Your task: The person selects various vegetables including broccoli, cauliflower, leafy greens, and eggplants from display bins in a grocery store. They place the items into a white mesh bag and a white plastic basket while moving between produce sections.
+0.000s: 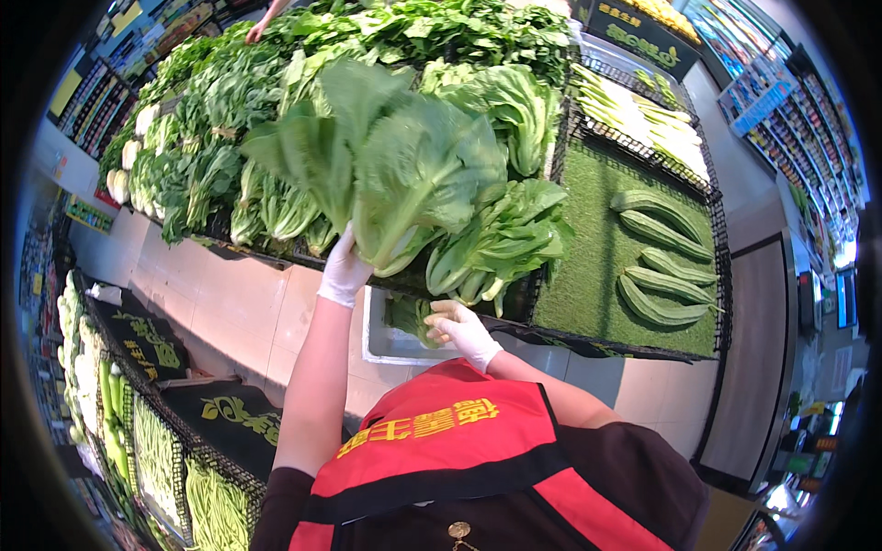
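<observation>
My left hand [346,268], in a white glove, grips the base of a large leafy green head [420,165], its broad leaves spread over the display and slightly blurred. Lower and to the right, my gloved right hand [463,330] has its fingers bent around or against a green leaf [413,318] above a white foam box [375,337]; whether it grips the leaf is hard to tell. Just beyond the right hand lies another leafy head [503,241] at the display's front edge, and a further one [517,110] lies behind it.
Bunched greens [227,103] fill the display to the left and back. On the right, several ridged gourds [665,289] lie on green artificial turf [586,275] within black mesh edging. A second vegetable stand [182,441] is at lower left. Another person's hand [256,32] reaches in at the top.
</observation>
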`<state>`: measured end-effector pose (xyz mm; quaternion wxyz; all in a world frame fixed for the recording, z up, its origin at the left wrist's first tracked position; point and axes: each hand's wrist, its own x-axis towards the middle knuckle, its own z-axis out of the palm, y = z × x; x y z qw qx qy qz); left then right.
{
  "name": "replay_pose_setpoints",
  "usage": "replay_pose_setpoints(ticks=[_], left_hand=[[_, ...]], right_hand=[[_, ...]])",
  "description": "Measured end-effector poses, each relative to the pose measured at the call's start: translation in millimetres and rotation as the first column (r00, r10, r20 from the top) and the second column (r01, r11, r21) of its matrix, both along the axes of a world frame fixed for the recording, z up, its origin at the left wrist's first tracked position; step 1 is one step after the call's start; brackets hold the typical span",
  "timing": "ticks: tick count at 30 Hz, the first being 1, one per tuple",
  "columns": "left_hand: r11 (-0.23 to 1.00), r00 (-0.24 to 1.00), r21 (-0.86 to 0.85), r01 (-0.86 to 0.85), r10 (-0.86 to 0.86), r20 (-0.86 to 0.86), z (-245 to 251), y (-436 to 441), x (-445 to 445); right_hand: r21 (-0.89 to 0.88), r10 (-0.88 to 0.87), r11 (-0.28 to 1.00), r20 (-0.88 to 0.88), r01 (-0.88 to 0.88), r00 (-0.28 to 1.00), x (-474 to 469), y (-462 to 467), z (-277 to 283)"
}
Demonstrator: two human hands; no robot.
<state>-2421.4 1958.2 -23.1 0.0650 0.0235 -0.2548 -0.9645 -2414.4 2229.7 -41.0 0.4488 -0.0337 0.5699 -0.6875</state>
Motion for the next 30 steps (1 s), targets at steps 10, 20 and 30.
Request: replay_pose_setpoints(ticks=[10, 20, 30], left_hand=[[0.976, 0.750, -0.202, 0.085, 0.071, 0.658, -83.7, -8.6, -20.7], [0.945, 0.679, -0.293, -0.148, 0.312, 0.664, -124.1, 2.8, 200.2], [0.855, 0.324, 0.023, -0.517, 0.170, 0.931, -336.8, 146.0, 316.3]], right_hand=[[0.190, -0.112, 0.976, 0.004, 0.109, 0.994, 4.3, 73.7, -27.2], [0.445, 0.634, 0.721, -0.115, -0.531, 0.765, 28.9, -17.6, -98.0], [0.813, 0.856, 0.279, 0.031, -0.511, 0.517, 32.7, -67.8, -443.5]])
